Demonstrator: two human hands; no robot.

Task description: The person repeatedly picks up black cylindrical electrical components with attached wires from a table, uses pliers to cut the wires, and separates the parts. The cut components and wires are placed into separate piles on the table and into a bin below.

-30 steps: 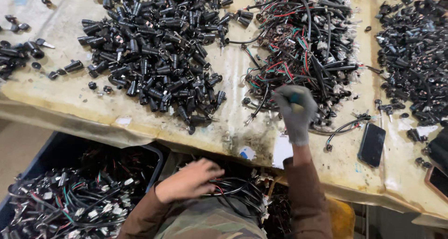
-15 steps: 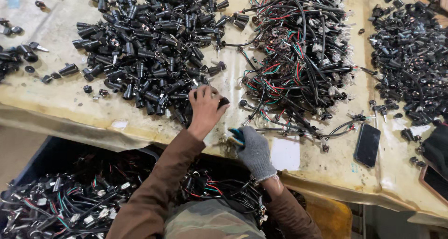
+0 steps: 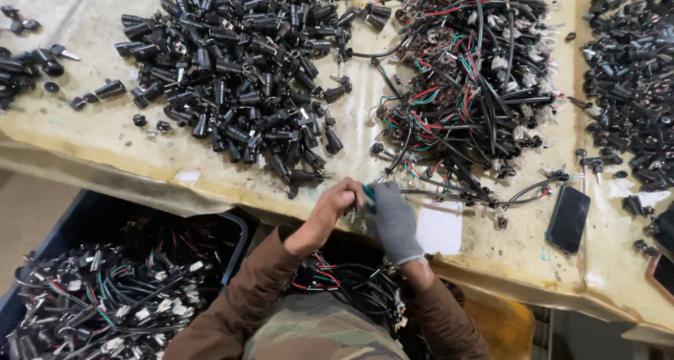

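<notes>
Both hands have drawn back from the black connector pile (image 3: pixel 239 79) to the table edge (image 3: pixel 210 191). Bare left hand (image 3: pixel 330 205) and gloved right hand (image 3: pixel 393 216) pinch what looks like one small connector (image 3: pixel 366 193) between them; I keep my grip steady and aligned.

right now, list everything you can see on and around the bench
black plugs: large pile, black, bench upper left
wire bundles: tangled pile, black with red, green and white, bench centre right
more black parts: pile, black, bench far right
phone: one, black, near bench front edge
white paper: one, white, bench front edge
bin: one, dark blue, below bench at left, full of wired parts
bench: one, stained beige
left hand: bare, meeting the right at bench edge
right hand: grey glove, holding a small blue item
</notes>
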